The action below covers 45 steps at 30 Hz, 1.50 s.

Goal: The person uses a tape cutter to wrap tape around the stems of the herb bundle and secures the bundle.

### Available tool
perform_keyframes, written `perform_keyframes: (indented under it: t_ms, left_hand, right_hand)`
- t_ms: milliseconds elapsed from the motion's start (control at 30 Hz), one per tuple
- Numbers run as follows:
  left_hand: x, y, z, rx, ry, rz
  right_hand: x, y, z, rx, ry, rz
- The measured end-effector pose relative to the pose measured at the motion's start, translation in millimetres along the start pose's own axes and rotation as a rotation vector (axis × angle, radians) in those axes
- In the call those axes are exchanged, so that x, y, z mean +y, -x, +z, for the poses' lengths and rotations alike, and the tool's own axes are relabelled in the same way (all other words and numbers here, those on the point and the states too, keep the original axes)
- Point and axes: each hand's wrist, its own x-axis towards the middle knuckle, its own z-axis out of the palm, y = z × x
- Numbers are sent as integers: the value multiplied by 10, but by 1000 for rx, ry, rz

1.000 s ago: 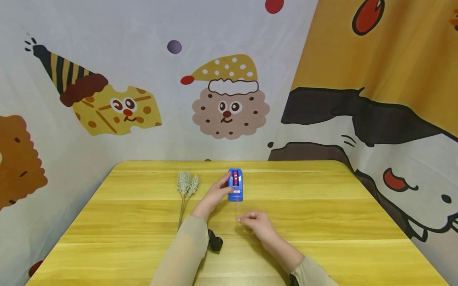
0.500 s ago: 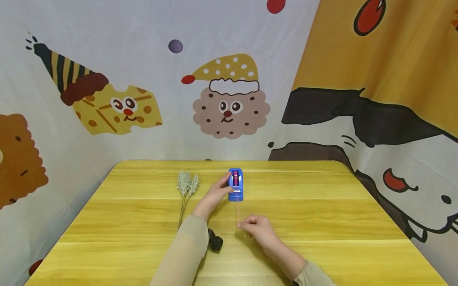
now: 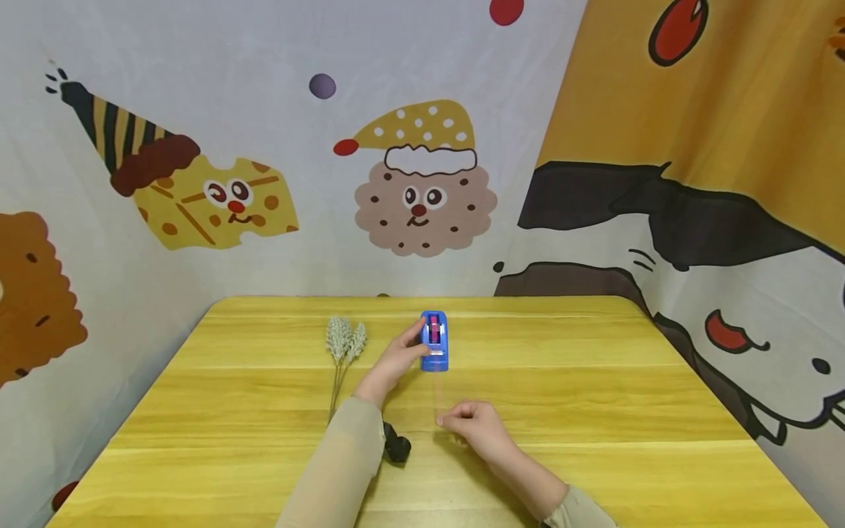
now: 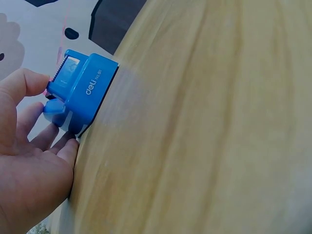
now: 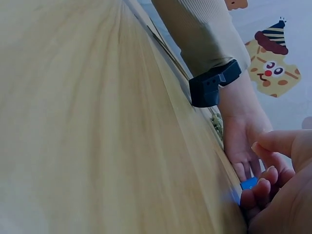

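Note:
A blue tape dispenser (image 3: 434,362) stands on the table toward the back, with a pink-cored roll (image 3: 434,328) in it. My left hand (image 3: 396,363) holds the dispenser from its left side. The left wrist view shows that thumb at the serrated cutter end and the fingers against the side of the blue body (image 4: 100,83). A thin clear strip of tape (image 3: 437,396) stretches from the dispenser toward me. Its near end is pinched between thumb and forefinger of my right hand (image 3: 480,431). In the right wrist view the right fingers (image 5: 273,185) partly hide the dispenser.
Grey-green dried flower stems (image 3: 339,345) lie on the wooden table (image 3: 594,396), left of my left forearm. A black wrist device (image 5: 209,87) is strapped over the left sleeve cuff. Behind the table hangs a cartoon-printed cloth (image 3: 264,271).
My right hand has drawn back toward me, and the strip of tape between it and the dispenser is longer. The left hand and the dispenser stay in place.

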Motion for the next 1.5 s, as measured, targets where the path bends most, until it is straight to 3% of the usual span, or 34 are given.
perform_keyframes:
  t_ms: [233,533,733,900,1067,1267,1500]
  left_hand:
    - [10,12,-4,-1,9,10]
    - [63,16,-26,17,-18,-20]
    - [318,56,-100,25,-139,-21]
    - [623,186,-327,-27,-233,23]
    - [780,396,-648,-33,-306,21]
    - [706,694,-1034,-5,-368,-14]
    - [467,1068,-1256,64,-401,-165]
  right_hand:
    - [-253,138,7,-21,62,-54]
    - [-6,-11,12,-6,99,-60]
    - [-23,-20,10,-5,75,-56]
    - [-4,-21,2,-23,58,-59]
    - [26,-7,-5,-16,25,-42]
    - [63,0,-17,-13,5,-51]
    - [48,2,-31,-21,11,-50]
